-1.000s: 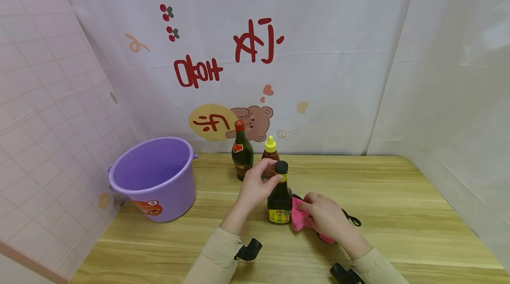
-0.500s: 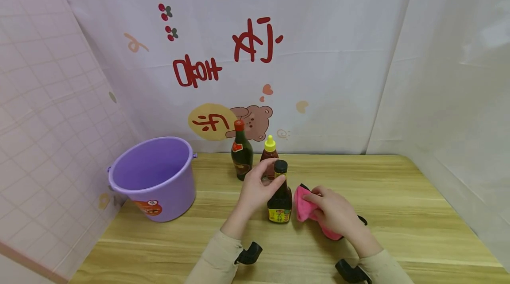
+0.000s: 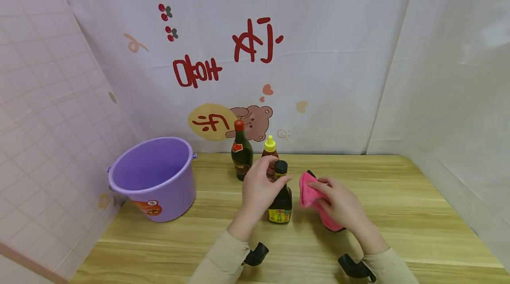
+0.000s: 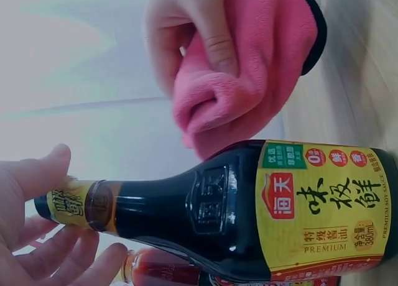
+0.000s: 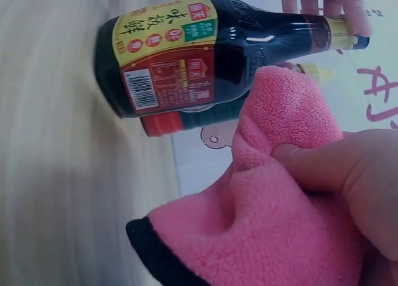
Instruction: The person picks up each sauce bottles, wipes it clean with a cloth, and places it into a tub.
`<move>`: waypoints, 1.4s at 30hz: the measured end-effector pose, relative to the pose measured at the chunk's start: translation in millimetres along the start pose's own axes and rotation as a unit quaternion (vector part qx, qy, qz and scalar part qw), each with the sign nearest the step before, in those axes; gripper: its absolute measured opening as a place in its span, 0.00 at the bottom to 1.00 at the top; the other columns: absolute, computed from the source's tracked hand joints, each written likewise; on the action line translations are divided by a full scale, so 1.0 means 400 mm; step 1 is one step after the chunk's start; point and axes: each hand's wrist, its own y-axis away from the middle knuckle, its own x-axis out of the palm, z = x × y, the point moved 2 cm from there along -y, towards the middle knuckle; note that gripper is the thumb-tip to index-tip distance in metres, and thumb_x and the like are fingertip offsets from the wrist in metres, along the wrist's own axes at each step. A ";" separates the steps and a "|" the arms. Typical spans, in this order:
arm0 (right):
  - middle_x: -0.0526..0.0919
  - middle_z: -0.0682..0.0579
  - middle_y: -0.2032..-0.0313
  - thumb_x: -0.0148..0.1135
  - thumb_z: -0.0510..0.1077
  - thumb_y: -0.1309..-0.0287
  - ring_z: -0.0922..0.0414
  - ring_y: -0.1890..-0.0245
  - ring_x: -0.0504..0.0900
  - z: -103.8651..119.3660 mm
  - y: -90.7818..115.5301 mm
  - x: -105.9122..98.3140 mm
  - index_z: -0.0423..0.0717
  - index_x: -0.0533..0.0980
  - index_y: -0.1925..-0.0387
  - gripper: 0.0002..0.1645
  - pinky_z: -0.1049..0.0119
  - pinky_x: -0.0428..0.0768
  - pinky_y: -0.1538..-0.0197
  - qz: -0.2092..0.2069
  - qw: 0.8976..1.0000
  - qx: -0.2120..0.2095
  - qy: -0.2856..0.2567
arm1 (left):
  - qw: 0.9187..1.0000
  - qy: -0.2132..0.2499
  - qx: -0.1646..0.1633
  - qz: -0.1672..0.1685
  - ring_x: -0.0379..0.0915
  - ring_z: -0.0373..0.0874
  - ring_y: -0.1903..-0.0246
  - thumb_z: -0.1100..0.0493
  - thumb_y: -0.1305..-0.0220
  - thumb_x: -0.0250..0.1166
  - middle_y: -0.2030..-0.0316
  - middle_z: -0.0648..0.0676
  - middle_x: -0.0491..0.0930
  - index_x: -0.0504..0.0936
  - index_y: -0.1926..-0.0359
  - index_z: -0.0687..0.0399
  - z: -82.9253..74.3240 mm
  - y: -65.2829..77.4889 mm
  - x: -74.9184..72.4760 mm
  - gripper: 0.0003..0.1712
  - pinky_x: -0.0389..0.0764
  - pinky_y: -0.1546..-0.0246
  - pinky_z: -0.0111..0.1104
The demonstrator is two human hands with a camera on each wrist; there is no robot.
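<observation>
Light wood makes up the table (image 3: 303, 253) under our hands. Closest to us, our right hand (image 3: 342, 204) pinches a pink cloth (image 3: 307, 193), a little apart from the soy sauce bottle (image 3: 280, 215). That bottle stands up straight between our hands. Our left hand (image 3: 259, 191) curves round its neck with the thumb poking out straight; we can't tell how tight it holds. We think this is a wiping step. For a wipe, our left hand would need to hold the neck firm while our right hand brings the cloth to the glass. Off left of our hands sits a purple bucket (image 3: 175, 195). Just past our left hand is a bottle with a yellow top (image 3: 270, 147), then a green bottle with a red cap (image 3: 242, 157). Farthest from our hands hangs a white sheet (image 3: 330, 75).
</observation>
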 end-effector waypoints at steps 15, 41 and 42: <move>0.79 0.43 0.51 0.77 0.28 0.58 0.46 0.57 0.82 -0.002 -0.019 -0.029 0.46 0.81 0.47 0.32 0.49 0.82 0.59 -0.018 0.997 0.030 -0.061 | 0.990 0.110 -0.008 0.092 0.81 0.44 0.58 0.65 0.44 0.74 0.57 0.54 0.83 0.83 0.48 0.55 0.028 -0.030 -0.007 0.21 0.82 0.62 0.28; 0.78 0.44 0.48 0.73 0.26 0.55 0.49 0.52 0.80 0.028 -0.071 -0.046 0.44 0.80 0.45 0.32 0.61 0.81 0.54 -0.048 0.988 0.004 -0.146 | 0.951 0.177 -0.034 0.251 0.77 0.48 0.51 0.65 0.32 0.63 0.44 0.56 0.79 0.73 0.33 0.52 0.066 -0.059 -0.031 0.27 0.81 0.53 0.36; 0.78 0.44 0.48 0.73 0.26 0.55 0.49 0.52 0.80 0.029 -0.073 -0.046 0.44 0.80 0.44 0.32 0.64 0.80 0.53 -0.051 0.988 0.002 -0.149 | 0.952 0.181 -0.033 0.245 0.77 0.48 0.50 0.65 0.33 0.64 0.44 0.56 0.79 0.73 0.33 0.53 0.068 -0.058 -0.032 0.27 0.81 0.52 0.36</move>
